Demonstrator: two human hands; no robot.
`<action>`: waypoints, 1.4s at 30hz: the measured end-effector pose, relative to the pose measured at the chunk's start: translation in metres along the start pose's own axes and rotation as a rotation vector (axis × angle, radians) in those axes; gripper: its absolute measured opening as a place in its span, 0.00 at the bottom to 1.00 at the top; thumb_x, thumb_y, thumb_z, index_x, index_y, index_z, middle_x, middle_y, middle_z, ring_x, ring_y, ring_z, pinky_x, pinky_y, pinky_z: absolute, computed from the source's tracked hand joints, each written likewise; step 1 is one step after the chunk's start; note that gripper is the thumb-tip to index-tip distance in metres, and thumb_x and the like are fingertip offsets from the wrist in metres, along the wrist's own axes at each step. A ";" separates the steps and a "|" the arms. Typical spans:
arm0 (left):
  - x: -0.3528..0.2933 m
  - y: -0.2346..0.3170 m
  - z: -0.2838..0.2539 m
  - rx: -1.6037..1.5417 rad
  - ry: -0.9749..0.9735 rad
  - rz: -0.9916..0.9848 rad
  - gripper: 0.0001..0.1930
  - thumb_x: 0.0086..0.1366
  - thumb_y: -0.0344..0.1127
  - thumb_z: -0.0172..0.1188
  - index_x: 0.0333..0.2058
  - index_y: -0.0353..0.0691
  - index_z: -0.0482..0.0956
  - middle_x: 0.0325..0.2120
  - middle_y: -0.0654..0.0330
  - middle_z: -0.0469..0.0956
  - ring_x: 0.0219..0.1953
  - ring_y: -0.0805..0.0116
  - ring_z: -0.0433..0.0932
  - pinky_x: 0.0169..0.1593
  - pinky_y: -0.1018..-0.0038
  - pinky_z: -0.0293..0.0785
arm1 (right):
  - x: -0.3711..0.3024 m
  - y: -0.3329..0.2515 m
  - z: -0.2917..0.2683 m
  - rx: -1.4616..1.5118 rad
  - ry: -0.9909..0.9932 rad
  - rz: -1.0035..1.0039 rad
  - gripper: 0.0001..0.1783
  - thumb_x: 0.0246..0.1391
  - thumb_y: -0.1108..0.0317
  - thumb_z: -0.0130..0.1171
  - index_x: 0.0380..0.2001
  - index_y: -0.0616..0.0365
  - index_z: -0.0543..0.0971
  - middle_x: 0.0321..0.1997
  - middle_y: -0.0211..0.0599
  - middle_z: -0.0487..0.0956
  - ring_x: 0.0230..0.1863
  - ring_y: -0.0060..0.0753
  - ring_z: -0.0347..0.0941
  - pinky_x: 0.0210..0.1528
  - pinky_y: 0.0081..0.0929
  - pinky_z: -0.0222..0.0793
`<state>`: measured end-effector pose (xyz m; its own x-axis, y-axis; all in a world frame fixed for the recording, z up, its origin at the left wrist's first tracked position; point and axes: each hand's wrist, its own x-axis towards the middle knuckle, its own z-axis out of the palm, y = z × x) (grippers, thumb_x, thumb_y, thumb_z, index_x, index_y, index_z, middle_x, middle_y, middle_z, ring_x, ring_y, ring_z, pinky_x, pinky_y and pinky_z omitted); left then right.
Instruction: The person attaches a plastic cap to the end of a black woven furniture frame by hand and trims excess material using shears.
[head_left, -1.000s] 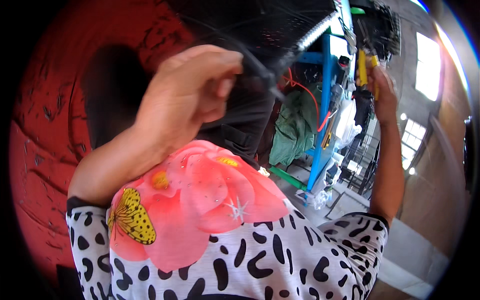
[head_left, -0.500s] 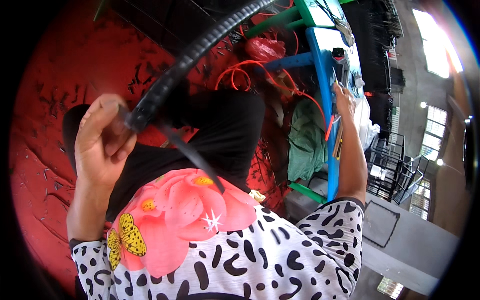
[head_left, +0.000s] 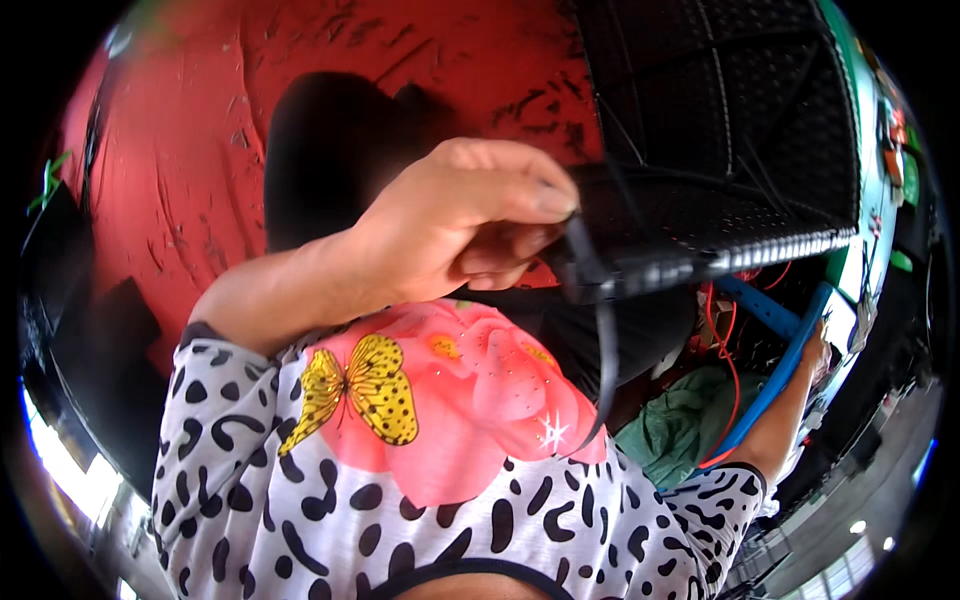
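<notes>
My left hand (head_left: 465, 215) is closed, thumb against fingers, on a thin black strip (head_left: 606, 350). From the fingertips the strip bends past a bar end and hangs in front of my shirt. Just right of that hand is the wrapped bar (head_left: 740, 258) of a large black woven panel (head_left: 700, 90). My right arm reaches far right to a blue-edged table (head_left: 765, 385). The right hand (head_left: 818, 352) is small near the picture's rim, over the tabletop, and its fingers cannot be made out.
Red sheeting (head_left: 190, 130) with black scraps covers the floor. My legs in black trousers (head_left: 320, 150) are folded on it. A green cloth or bag (head_left: 675, 425) lies beside the blue-edged table, with an orange-red hose (head_left: 733, 350) above it. Assorted items line the far-right tabletop.
The view has swung left and down. My left hand and the bar end now appear nearer the picture's middle, and more of the woven panel shows. My right arm still reaches to the table.
</notes>
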<state>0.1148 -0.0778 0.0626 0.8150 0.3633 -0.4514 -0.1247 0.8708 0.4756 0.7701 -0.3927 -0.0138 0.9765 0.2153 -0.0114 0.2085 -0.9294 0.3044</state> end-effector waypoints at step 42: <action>0.004 -0.008 0.000 0.001 0.029 -0.050 0.09 0.59 0.33 0.52 0.29 0.31 0.75 0.13 0.61 0.69 0.10 0.82 0.57 0.14 0.84 0.48 | -0.374 -0.264 -0.212 1.086 -0.232 -1.361 0.12 0.40 0.81 0.58 0.32 0.69 0.75 0.31 0.41 0.75 0.31 0.25 0.69 0.34 0.20 0.66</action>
<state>0.1194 -0.0832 0.0567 0.8037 0.3284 -0.4961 -0.0834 0.8878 0.4526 0.3386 -0.1645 0.1124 0.0585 0.9865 0.1527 0.6548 0.0775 -0.7518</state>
